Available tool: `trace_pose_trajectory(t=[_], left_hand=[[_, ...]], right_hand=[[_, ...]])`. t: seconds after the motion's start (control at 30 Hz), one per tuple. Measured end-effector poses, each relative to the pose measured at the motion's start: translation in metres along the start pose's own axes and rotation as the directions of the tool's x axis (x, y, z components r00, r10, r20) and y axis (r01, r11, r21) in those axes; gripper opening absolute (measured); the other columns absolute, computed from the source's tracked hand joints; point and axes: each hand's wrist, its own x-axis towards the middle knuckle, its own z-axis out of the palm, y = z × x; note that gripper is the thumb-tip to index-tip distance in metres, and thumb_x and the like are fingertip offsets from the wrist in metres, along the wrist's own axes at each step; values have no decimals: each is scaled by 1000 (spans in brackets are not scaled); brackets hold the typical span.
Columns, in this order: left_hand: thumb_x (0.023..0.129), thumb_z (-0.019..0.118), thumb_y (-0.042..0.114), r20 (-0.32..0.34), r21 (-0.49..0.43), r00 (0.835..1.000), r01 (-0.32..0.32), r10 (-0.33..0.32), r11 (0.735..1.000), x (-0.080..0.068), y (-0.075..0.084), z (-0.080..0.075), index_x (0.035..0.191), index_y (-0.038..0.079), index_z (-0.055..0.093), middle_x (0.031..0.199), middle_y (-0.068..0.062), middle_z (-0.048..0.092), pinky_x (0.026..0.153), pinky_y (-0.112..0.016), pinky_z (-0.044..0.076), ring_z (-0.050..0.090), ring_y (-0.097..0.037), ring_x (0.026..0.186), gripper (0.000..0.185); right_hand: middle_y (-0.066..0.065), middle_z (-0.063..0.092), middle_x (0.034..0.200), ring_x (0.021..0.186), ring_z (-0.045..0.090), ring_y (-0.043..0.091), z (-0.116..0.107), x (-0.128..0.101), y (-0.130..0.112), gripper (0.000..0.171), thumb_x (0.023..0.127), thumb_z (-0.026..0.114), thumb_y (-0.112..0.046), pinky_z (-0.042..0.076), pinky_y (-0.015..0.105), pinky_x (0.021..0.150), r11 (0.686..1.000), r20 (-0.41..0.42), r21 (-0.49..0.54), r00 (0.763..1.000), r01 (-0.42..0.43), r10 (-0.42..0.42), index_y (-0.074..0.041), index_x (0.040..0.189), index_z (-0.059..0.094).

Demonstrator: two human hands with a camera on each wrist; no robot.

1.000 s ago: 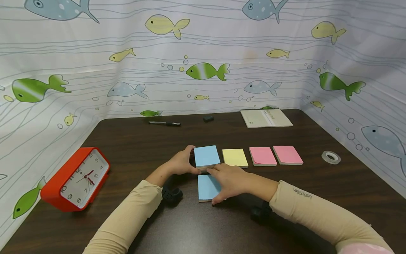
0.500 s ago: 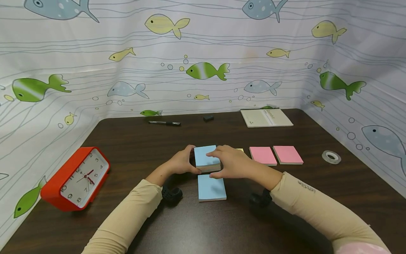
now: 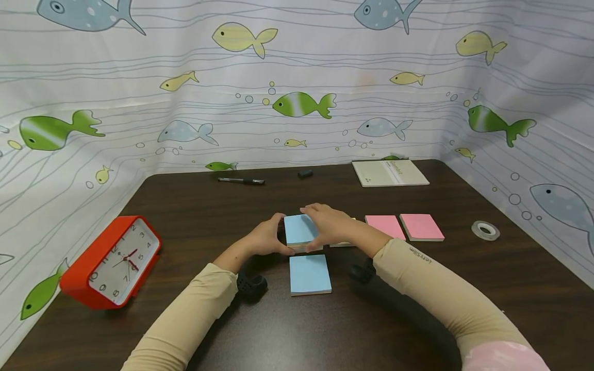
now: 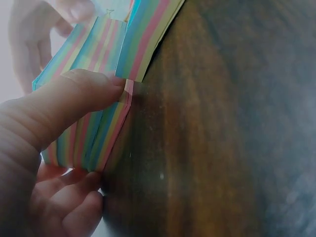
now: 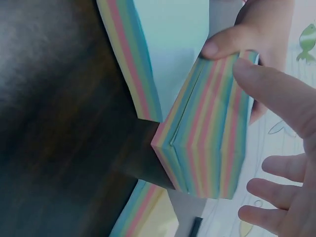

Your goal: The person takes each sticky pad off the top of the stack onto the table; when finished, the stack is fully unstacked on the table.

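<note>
A thick block of sticky notes (image 3: pixel 299 232) with a blue top and rainbow-striped sides stands at the middle of the dark table (image 3: pixel 195 216). My left hand (image 3: pixel 278 234) grips its left side, thumb (image 4: pixel 74 94) pressed on the striped edge (image 4: pixel 94 133). My right hand (image 3: pixel 315 226) reaches over the block's right side, its thumb (image 5: pixel 276 94) on the stripes (image 5: pixel 207 133). A thinner blue pad (image 3: pixel 310 274) lies flat just in front, untouched. The yellow pad (image 3: pixel 343 243) is mostly hidden behind my right hand.
Two pink pads (image 3: pixel 385 226) (image 3: pixel 421 226) lie to the right, with a tape roll (image 3: pixel 484 230) beyond them. A red alarm clock (image 3: pixel 111 260) leans at the left. A pen (image 3: pixel 241 180), a small black eraser (image 3: pixel 304 173) and a notebook (image 3: pixel 389 172) lie by the fish-print backdrop.
My right hand left the thin blue pad, rose to the thick block and now lies over its right side, covering the yellow pad. The left hand stayed put.
</note>
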Motion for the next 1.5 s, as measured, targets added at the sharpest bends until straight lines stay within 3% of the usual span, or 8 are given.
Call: trace_pose_trajectory(t=[0.2,0.4,0.77,1.5], left_hand=[[63,79,28,2,-15,1000,-9,9,1000,0,0,0,132,1,24,117,-12,47,80,-38,41,49,-23,100,92],[62,79,26,8,-48,1000,-27,27,998,0,0,0,130,1,26,122,-14,44,86,-38,38,44,-25,110,89],[63,79,28,16,-32,1000,-11,11,999,1,-1,-1,128,3,28,124,-15,43,89,-38,36,41,-25,114,87],[65,77,29,29,-26,1000,-8,9,1000,0,-1,-2,131,4,26,127,-16,40,88,-39,36,39,-25,116,87]], right_hand=[[11,39,127,107,44,23,9,14,3,95,62,72,-51,42,37,80,999,43,-44,999,-14,16,-5,135,31],[7,46,115,94,48,19,7,12,6,91,58,74,-52,44,33,72,999,-9,-41,1000,-23,22,-6,130,40],[7,47,110,92,46,18,5,-20,21,85,58,73,-51,43,35,74,998,-83,47,996,-41,45,-6,125,46],[8,48,109,86,47,17,15,-89,33,80,57,74,-47,43,30,63,997,-65,63,996,-49,53,-4,119,50]])
